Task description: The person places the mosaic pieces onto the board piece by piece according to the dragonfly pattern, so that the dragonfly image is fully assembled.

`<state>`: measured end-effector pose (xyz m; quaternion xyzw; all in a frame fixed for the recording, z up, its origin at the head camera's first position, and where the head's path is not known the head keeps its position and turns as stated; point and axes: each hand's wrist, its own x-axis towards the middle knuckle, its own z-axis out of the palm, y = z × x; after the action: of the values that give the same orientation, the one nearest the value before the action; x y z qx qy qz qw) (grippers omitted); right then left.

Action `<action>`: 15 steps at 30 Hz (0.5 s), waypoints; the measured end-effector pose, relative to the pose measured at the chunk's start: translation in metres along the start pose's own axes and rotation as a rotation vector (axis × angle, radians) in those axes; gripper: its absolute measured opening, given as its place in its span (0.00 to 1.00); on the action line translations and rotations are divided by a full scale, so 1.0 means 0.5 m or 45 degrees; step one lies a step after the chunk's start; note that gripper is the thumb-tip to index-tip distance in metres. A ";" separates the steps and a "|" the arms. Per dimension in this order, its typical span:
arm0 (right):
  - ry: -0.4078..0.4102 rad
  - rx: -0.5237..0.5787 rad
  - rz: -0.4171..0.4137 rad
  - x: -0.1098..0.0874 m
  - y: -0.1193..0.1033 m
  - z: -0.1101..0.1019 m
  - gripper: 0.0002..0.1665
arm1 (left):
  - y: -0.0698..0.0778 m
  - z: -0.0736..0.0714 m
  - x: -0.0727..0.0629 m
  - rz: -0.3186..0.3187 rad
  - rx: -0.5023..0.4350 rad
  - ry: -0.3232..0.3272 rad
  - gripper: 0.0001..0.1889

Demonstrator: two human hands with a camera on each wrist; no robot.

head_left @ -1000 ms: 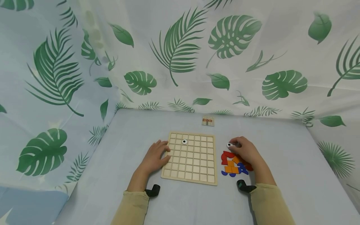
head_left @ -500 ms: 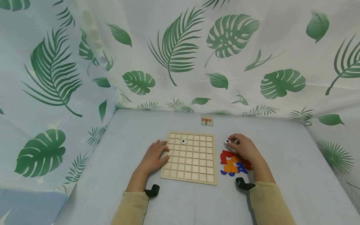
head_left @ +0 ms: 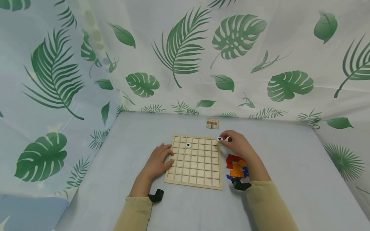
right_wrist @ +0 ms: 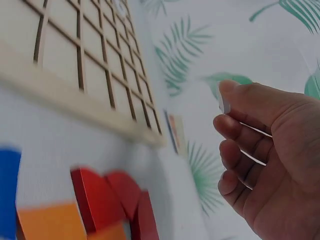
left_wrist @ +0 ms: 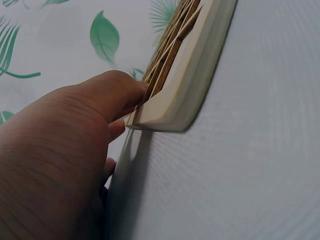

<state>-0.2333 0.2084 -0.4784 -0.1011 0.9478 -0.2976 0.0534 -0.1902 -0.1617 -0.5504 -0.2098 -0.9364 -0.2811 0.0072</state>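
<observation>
A square wooden grid board (head_left: 199, 166) lies on the table, and one round white eye piece (head_left: 189, 145) with a black dot sits in its upper part. At the board's left edge rests my left hand (head_left: 157, 162); the left wrist view has the thumb (left_wrist: 117, 92) on the frame's corner. My right hand (head_left: 238, 142) pinches a second round white eye piece (head_left: 219, 139) between thumb and fingertips, held above the board's far right corner. Seen edge-on in the right wrist view, that eye piece (right_wrist: 223, 102) is thin and pale.
Right of the board lie loose red pieces (head_left: 233, 157), orange pieces (head_left: 237, 172) and blue pieces (head_left: 245, 172), partly hidden by the right arm. A small pattern card (head_left: 212, 124) lies behind the board. Leaf-printed cloth (head_left: 179, 48) hangs behind and at the sides.
My right hand has lifted the second eye piece from beside the coloured pieces and carried it left and away to the board's far right corner. The left hand has stayed put.
</observation>
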 end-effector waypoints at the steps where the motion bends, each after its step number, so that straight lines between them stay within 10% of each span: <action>1: -0.006 0.012 -0.012 0.002 -0.007 0.003 0.16 | 0.000 0.001 0.000 0.000 0.001 0.000 0.11; 15: -0.092 0.083 -0.079 0.030 -0.068 0.057 0.17 | -0.005 0.004 0.001 -0.008 0.004 0.004 0.10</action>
<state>-0.2377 0.1620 -0.4830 -0.1392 0.9315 -0.3258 0.0818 -0.1913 -0.1625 -0.5534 -0.2063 -0.9375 -0.2801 0.0080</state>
